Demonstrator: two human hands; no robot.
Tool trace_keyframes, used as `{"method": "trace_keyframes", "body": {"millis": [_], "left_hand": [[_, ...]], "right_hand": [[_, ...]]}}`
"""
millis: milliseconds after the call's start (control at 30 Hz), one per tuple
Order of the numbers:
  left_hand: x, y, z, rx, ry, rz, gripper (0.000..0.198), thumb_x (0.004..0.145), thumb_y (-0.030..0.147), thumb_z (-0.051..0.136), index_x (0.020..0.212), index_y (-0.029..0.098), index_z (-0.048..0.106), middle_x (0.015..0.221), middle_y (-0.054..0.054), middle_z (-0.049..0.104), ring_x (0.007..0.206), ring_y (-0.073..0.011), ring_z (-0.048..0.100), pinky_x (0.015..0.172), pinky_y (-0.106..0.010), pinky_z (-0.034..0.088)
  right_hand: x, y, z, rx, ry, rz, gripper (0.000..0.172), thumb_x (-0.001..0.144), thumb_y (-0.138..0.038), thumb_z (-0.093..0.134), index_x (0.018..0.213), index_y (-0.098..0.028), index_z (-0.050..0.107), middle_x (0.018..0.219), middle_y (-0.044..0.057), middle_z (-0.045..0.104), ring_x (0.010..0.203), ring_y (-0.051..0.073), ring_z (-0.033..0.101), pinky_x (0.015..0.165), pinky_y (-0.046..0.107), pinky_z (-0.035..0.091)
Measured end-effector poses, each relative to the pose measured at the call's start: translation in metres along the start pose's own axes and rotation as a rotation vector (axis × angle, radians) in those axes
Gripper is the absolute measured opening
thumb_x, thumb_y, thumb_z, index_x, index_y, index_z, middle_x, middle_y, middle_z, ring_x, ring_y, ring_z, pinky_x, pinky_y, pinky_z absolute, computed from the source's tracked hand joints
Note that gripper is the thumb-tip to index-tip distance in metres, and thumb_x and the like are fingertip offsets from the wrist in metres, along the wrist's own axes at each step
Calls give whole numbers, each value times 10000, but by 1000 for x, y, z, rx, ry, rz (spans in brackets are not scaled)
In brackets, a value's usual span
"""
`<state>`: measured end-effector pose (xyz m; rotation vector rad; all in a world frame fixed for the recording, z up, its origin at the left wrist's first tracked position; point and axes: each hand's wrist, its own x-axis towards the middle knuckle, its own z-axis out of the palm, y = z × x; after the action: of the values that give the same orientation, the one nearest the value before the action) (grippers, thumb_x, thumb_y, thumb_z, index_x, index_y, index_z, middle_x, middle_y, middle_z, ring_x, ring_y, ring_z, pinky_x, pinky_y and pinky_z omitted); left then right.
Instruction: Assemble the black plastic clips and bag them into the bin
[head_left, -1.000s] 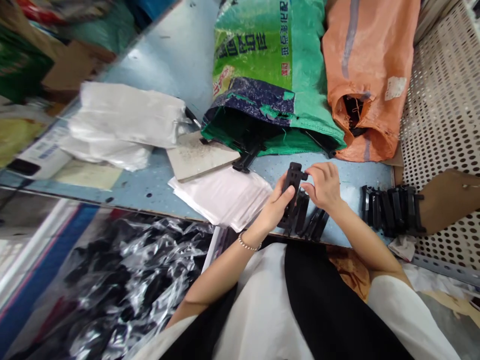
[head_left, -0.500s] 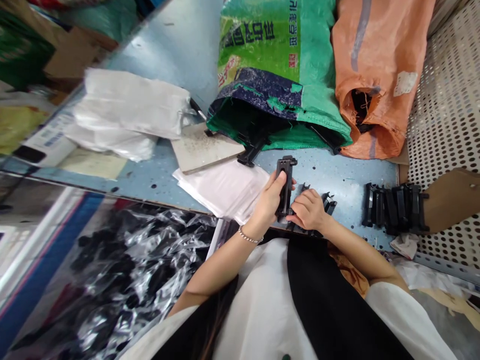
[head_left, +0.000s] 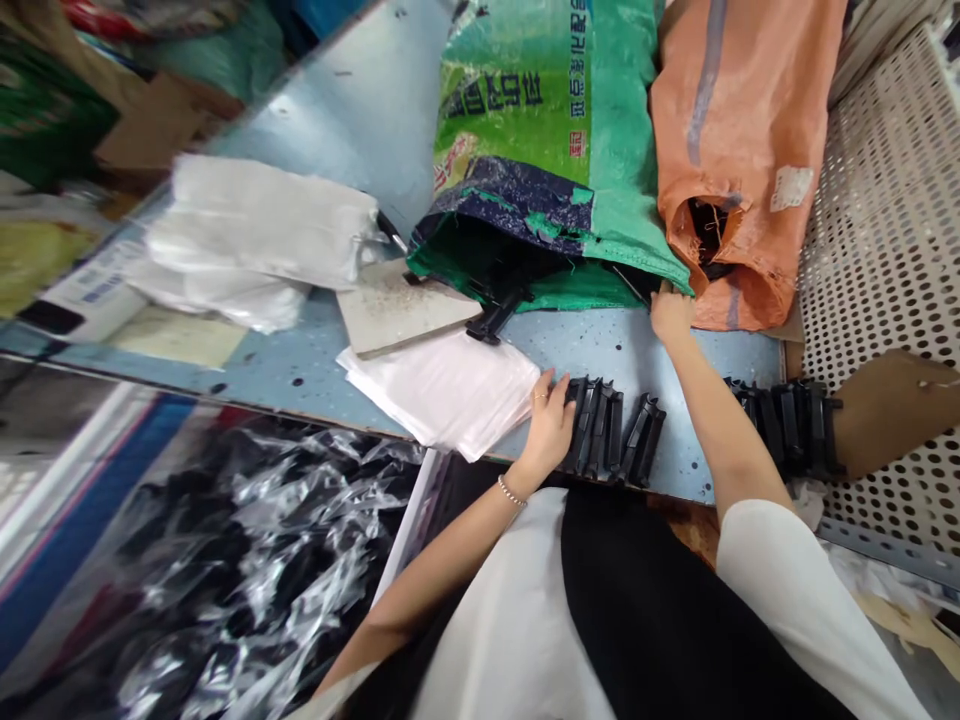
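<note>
My left hand (head_left: 551, 425) rests at the left end of a row of black plastic parts (head_left: 600, 425) near the table's front edge. Its fingers are apart and touch the end part. My right hand (head_left: 673, 312) reaches to the right corner of the green sack's (head_left: 626, 150) open mouth. Its fingers are closed on the end of a slim black plastic part (head_left: 636, 283) that sticks out there; the fingertips are partly hidden. Another black part (head_left: 495, 315) juts from the sack's mouth onto the table.
Beside the green sack lies an orange sack (head_left: 739, 130). More black parts (head_left: 795, 425) stand at the right by a perforated panel (head_left: 885, 230). White sheets (head_left: 450, 390), a flat board (head_left: 405, 305) and white packets (head_left: 262, 220) lie left. Clear plastic bags (head_left: 277, 560) fill the space below.
The black part held between both hands is now out of them, and my left hand is at the row. My right hand has moved forward to the sack's mouth and taken hold there.
</note>
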<state>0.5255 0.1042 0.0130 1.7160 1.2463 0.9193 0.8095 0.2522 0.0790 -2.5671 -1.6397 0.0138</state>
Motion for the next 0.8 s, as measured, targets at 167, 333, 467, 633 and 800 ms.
{"method": "trace_keyframes", "body": {"millis": [167, 333, 467, 633, 800], "left_hand": [[21, 21, -13, -271, -25, -13, 537, 998, 404, 534, 1499, 246, 421, 1538, -158, 456, 1451, -283, 447, 1220, -509, 371], [43, 59, -22, -718, -70, -161, 723, 989, 503, 563, 1585, 310, 202, 1402, -108, 585, 1307, -239, 584, 1108, -411, 486], [33, 80, -40, -660, -98, -176, 625, 946, 490, 644, 1476, 254, 413, 1310, -89, 617, 1277, -247, 581, 1066, -358, 503], [18, 93, -48, -697, -168, -268, 524, 980, 529, 568, 1397, 234, 451, 1165, -80, 651, 979, -207, 682, 807, -316, 581], [30, 89, -54, -759, -23, -447, 424, 947, 519, 626, 1248, 243, 514, 882, -5, 640, 751, -159, 677, 629, -251, 557]], "right_hand": [[-67, -5, 1, 394, -27, -183, 365, 1016, -311, 396, 1149, -129, 684, 1085, 186, 697, 1064, 319, 609, 960, 464, 471], [-169, -30, -30, 763, -87, -498, 313, 1065, -411, 402, 1128, -246, 660, 1004, 67, 682, 965, 237, 641, 867, 387, 509], [-170, -29, -57, 590, 219, -671, 352, 1058, -491, 410, 1096, -231, 644, 1016, 104, 653, 980, 276, 582, 868, 439, 465], [-134, -34, -52, 315, 217, -1009, 406, 1017, -585, 458, 965, -241, 667, 891, 83, 620, 867, 261, 520, 771, 411, 389], [-151, -59, -45, 530, 98, -782, 471, 1104, -454, 254, 904, -213, 606, 825, 58, 619, 793, 210, 544, 725, 349, 390]]}}
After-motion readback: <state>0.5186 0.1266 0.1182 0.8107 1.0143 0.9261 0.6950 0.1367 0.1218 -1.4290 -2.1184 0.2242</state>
